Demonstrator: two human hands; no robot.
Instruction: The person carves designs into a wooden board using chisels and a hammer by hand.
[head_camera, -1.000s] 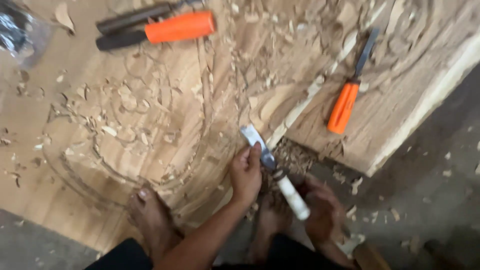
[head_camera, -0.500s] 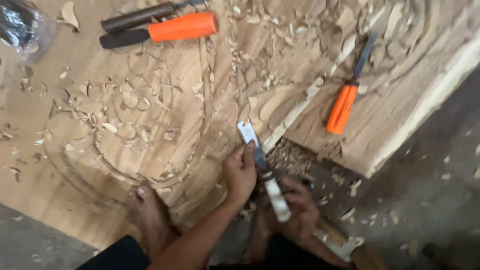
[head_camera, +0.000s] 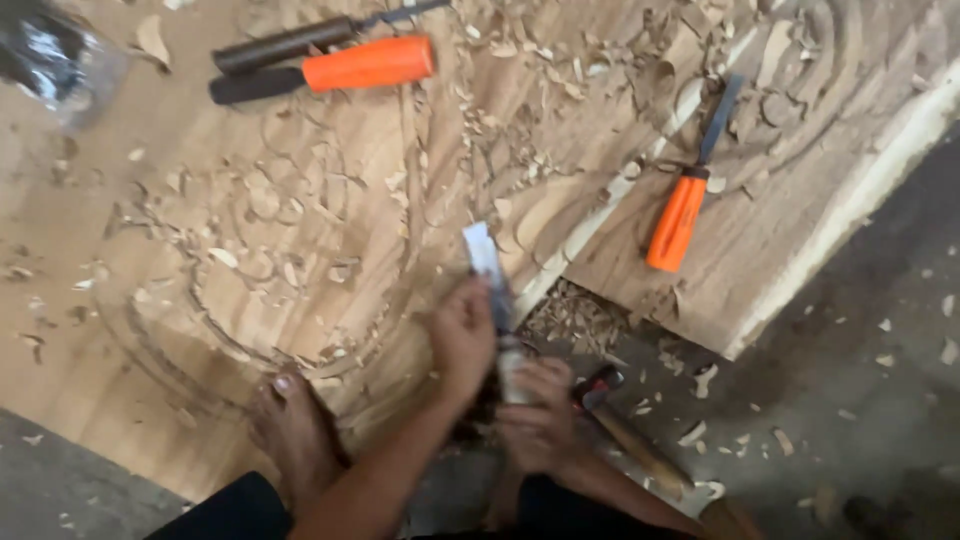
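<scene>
Packages: one — a crumpled clear plastic bag (head_camera: 55, 55) at your far left, top corner, lying on the wooden panel (head_camera: 200, 200), glinting silver-grey, contents too blurred to tell.
Labels, signs, screens: none.

both hands gripping a flat chisel (head_camera: 487, 262), left hand (head_camera: 462, 335) near the blade, right hand (head_camera: 535, 405) on its handle, carved wooden panel (head_camera: 300, 230) strewn with shavings, 2 orange-handled chisels (head_camera: 368, 63) (head_camera: 677, 222), a bare foot (head_camera: 290, 430) on the panel's edge

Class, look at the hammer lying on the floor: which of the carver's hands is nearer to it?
Right. The right hand holds the chisel handle right beside the hammer head; the left hand holds the blade farther up.
</scene>
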